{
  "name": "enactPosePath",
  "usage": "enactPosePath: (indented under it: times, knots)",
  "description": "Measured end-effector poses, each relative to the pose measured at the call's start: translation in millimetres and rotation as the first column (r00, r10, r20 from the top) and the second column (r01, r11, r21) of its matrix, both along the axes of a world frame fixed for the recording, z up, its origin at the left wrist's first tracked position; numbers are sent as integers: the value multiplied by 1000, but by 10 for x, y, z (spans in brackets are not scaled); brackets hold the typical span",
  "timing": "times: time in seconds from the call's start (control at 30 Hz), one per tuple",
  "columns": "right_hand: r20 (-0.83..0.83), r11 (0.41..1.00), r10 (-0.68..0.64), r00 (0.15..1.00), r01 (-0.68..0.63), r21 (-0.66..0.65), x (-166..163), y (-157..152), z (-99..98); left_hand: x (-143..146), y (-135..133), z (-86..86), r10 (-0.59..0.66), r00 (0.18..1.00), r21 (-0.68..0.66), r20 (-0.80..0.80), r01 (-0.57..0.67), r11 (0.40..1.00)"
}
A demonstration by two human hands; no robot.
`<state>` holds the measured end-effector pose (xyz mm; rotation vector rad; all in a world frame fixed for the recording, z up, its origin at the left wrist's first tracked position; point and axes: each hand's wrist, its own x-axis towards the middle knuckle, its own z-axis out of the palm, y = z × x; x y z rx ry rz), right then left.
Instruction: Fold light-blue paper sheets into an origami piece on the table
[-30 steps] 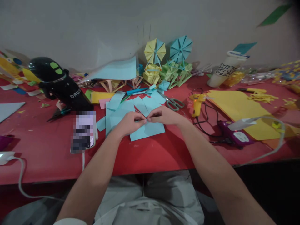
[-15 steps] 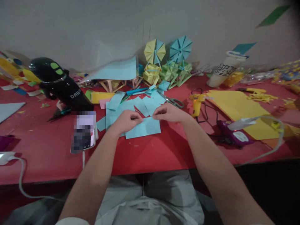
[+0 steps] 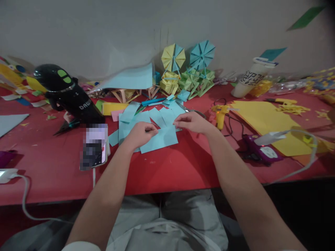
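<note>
A light blue sheet of paper point(image 3: 162, 139) is held low over the front of the red table, slightly tilted up to the right. My left hand point(image 3: 142, 134) is closed, thumb and forefinger pinching its upper left edge. At the sheet's upper right corner, my right hand point(image 3: 192, 122) has its thumb and fingers drawn together on the paper; the exact contact is small and hard to see. More blue paper pieces point(image 3: 157, 116) lie overlapped just behind both hands. Partly covered by my right hand are scissors point(image 3: 199, 114).
Left stand a black tumbler point(image 3: 75, 94) and a phone point(image 3: 95, 148). Folded paper wheels point(image 3: 202, 55) rise at the back. To the right are a yellow glue gun point(image 3: 220, 115), yellow paper point(image 3: 269, 122), a purple power strip point(image 3: 261, 150) with a cable, and a cup point(image 3: 247, 82).
My right hand has shifted slightly right and up, to the sheet's corner. The sheet's right side has turned upward. My left hand stays nearly in place.
</note>
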<state>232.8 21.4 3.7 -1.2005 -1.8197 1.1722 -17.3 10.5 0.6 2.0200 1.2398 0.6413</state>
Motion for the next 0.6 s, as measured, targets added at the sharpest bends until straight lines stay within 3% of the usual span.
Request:
enactPosePath:
  times: [0.3,0.6]
  knots:
    - [62,990,93,994,-99,104,-245,-102,-3,26,-33,17,-23,999,5,39,22,1000]
    - [93,972,44,995,-64,227,-346,-166,34,64,-60,45,22,998,106,52,-28,994]
